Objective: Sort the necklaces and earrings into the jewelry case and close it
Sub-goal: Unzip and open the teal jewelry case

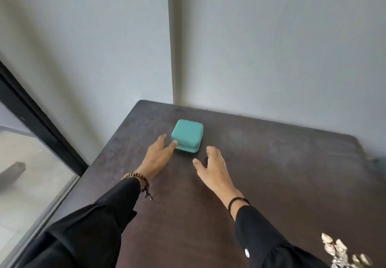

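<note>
A small teal jewelry case (188, 135) with rounded corners sits shut on the dark brown table (271, 173), toward its far left corner. My left hand (159, 155) reaches in from the left with fingers extended; one fingertip touches the case's near left corner. My right hand (213, 168) is spread just in front and to the right of the case, fingers apart, a short gap from it, holding nothing. No necklaces or earrings show on the table near the case.
A pale decorative cluster, shell-like or silvery (342, 253), lies at the table's near right corner. Grey walls meet behind the table. A dark window frame (41, 121) and glass run along the left, beside the table's left edge.
</note>
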A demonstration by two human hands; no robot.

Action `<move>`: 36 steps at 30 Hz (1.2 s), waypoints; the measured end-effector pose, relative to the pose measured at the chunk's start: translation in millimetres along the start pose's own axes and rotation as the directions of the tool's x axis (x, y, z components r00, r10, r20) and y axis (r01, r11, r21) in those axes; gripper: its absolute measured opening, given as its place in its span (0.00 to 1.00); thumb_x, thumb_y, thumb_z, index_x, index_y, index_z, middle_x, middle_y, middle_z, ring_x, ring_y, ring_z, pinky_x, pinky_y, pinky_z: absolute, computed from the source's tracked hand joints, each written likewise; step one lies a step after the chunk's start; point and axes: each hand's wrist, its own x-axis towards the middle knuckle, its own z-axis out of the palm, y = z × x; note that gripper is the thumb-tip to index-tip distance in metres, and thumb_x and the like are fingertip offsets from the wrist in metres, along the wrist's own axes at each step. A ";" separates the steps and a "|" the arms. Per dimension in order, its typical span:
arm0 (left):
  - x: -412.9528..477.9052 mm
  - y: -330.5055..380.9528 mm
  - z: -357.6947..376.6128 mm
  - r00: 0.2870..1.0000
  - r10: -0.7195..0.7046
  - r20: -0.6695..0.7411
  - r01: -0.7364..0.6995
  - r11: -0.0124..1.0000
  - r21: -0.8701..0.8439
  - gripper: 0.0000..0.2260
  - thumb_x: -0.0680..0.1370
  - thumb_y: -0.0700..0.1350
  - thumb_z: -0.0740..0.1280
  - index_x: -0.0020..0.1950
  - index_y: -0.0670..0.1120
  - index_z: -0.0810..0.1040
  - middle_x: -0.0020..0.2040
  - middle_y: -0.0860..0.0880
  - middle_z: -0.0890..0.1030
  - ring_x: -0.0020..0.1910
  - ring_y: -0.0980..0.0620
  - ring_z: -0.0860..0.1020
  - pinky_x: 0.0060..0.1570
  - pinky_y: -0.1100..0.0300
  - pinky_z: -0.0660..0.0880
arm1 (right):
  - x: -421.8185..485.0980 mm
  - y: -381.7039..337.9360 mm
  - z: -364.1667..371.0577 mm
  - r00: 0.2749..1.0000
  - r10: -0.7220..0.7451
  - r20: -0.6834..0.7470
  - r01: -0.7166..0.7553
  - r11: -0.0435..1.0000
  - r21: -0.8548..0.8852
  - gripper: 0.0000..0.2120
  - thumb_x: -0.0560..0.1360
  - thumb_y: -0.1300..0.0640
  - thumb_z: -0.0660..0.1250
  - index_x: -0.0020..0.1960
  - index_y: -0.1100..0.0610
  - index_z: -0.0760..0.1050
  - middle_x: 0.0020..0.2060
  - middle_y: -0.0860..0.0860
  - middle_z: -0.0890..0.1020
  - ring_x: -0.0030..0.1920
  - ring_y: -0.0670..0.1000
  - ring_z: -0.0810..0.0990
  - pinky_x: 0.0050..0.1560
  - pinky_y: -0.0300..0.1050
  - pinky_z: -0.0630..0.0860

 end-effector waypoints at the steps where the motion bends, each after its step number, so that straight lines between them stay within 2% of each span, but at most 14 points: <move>1: 5.1 -7.7 6.7 0.999 0.016 -0.028 -0.018 0.998 -0.060 0.29 0.83 0.56 0.61 0.81 0.47 0.59 0.78 0.46 0.66 0.74 0.47 0.67 0.69 0.56 0.64 | 4.5 4.8 7.1 1.000 -0.005 -0.029 0.006 0.999 0.034 0.29 0.82 0.49 0.65 0.76 0.61 0.60 0.72 0.54 0.67 0.72 0.54 0.68 0.69 0.44 0.66; 4: 22.7 -21.1 16.9 0.992 0.076 -0.099 -0.090 0.985 -0.145 0.30 0.82 0.59 0.62 0.80 0.49 0.59 0.77 0.49 0.68 0.74 0.51 0.67 0.67 0.62 0.61 | 20.9 12.0 19.7 0.994 -0.060 -0.097 0.068 0.995 0.074 0.32 0.81 0.50 0.66 0.79 0.59 0.57 0.75 0.53 0.65 0.75 0.53 0.65 0.72 0.43 0.63; 7: 36.2 -33.7 32.4 0.976 0.108 -0.190 -0.146 0.970 -0.195 0.30 0.80 0.64 0.62 0.79 0.53 0.63 0.74 0.53 0.71 0.73 0.53 0.69 0.71 0.59 0.63 | 33.1 22.1 36.5 0.976 -0.142 -0.163 0.156 0.984 0.081 0.30 0.80 0.53 0.67 0.77 0.59 0.61 0.74 0.53 0.68 0.74 0.52 0.68 0.71 0.41 0.63; 8: 36.9 -33.1 35.2 0.966 0.122 -0.227 -0.157 0.978 -0.140 0.29 0.79 0.66 0.60 0.77 0.56 0.66 0.71 0.54 0.74 0.71 0.52 0.70 0.69 0.56 0.65 | 36.1 22.6 38.5 0.968 -0.162 -0.193 0.178 0.981 0.073 0.29 0.80 0.53 0.67 0.76 0.59 0.63 0.72 0.53 0.70 0.72 0.53 0.69 0.69 0.41 0.64; 11: 38.7 -35.4 44.5 0.936 0.167 -0.308 -0.154 0.986 0.068 0.25 0.79 0.69 0.54 0.70 0.58 0.72 0.61 0.55 0.80 0.62 0.50 0.74 0.57 0.53 0.68 | 40.5 27.1 47.5 0.942 -0.215 -0.258 0.225 0.974 0.013 0.26 0.79 0.54 0.67 0.73 0.61 0.66 0.70 0.55 0.73 0.69 0.55 0.72 0.65 0.44 0.68; 14: 39.9 -36.4 46.8 0.931 0.181 -0.318 -0.165 0.983 0.077 0.23 0.80 0.68 0.54 0.65 0.57 0.75 0.55 0.56 0.79 0.56 0.51 0.74 0.52 0.54 0.65 | 40.4 29.9 51.6 0.927 -0.246 -0.283 0.249 0.968 -0.027 0.25 0.79 0.52 0.67 0.72 0.61 0.67 0.68 0.55 0.74 0.67 0.56 0.73 0.62 0.45 0.69; 18: 42.0 -38.4 44.6 0.917 0.195 -0.348 -0.185 0.981 0.063 0.23 0.79 0.69 0.55 0.60 0.55 0.78 0.54 0.55 0.81 0.56 0.49 0.77 0.50 0.54 0.67 | 41.6 32.0 52.4 0.924 -0.251 -0.287 0.254 0.967 -0.029 0.24 0.79 0.51 0.66 0.71 0.60 0.68 0.66 0.54 0.75 0.66 0.56 0.74 0.61 0.47 0.70; 23: 30.2 -40.0 43.5 0.914 0.203 -0.352 -0.213 0.977 0.011 0.21 0.80 0.66 0.58 0.60 0.54 0.79 0.54 0.54 0.82 0.55 0.49 0.78 0.54 0.52 0.72 | 29.7 30.4 53.9 0.925 -0.234 -0.299 0.248 0.969 0.007 0.24 0.77 0.49 0.67 0.69 0.59 0.70 0.64 0.53 0.77 0.65 0.55 0.75 0.64 0.51 0.73; 28: 2.3 -46.2 42.6 0.917 0.212 -0.337 -0.252 0.964 -0.080 0.23 0.76 0.69 0.60 0.60 0.56 0.80 0.54 0.55 0.83 0.56 0.50 0.79 0.62 0.48 0.74 | 3.1 28.4 51.5 0.937 -0.183 -0.298 0.236 0.960 0.153 0.20 0.75 0.51 0.69 0.64 0.56 0.74 0.58 0.51 0.82 0.62 0.53 0.80 0.64 0.53 0.76; 31: -20.8 -52.1 39.9 0.926 0.218 -0.307 -0.269 0.954 -0.134 0.26 0.73 0.70 0.61 0.62 0.57 0.81 0.55 0.56 0.83 0.57 0.52 0.79 0.64 0.47 0.74 | -19.4 26.2 49.3 0.946 -0.163 -0.282 0.227 0.950 0.213 0.16 0.75 0.55 0.71 0.62 0.56 0.76 0.50 0.47 0.82 0.58 0.52 0.82 0.62 0.48 0.78; 33: -36.2 -59.3 38.0 0.930 0.226 -0.290 -0.282 0.945 -0.168 0.24 0.74 0.70 0.62 0.61 0.56 0.81 0.54 0.57 0.84 0.56 0.55 0.80 0.63 0.50 0.74 | -34.0 24.6 48.4 0.953 -0.159 -0.257 0.222 0.945 0.240 0.15 0.76 0.57 0.71 0.62 0.56 0.77 0.50 0.46 0.82 0.56 0.48 0.83 0.57 0.36 0.77; 35: -56.1 -68.3 34.4 0.927 0.231 -0.296 -0.300 0.930 -0.212 0.22 0.76 0.67 0.64 0.61 0.55 0.81 0.54 0.58 0.84 0.56 0.56 0.80 0.60 0.55 0.75 | -52.2 18.5 47.8 0.955 -0.172 -0.241 0.234 0.938 0.257 0.16 0.76 0.57 0.70 0.63 0.57 0.77 0.52 0.46 0.83 0.53 0.42 0.81 0.49 0.22 0.71; 36: -66.6 -72.6 32.0 0.924 0.231 -0.306 -0.307 0.924 -0.229 0.21 0.77 0.66 0.64 0.61 0.54 0.81 0.53 0.58 0.84 0.56 0.57 0.80 0.58 0.57 0.74 | -62.0 14.7 48.5 0.953 -0.185 -0.241 0.248 0.932 0.264 0.16 0.77 0.58 0.70 0.64 0.57 0.77 0.53 0.46 0.83 0.51 0.39 0.80 0.47 0.19 0.69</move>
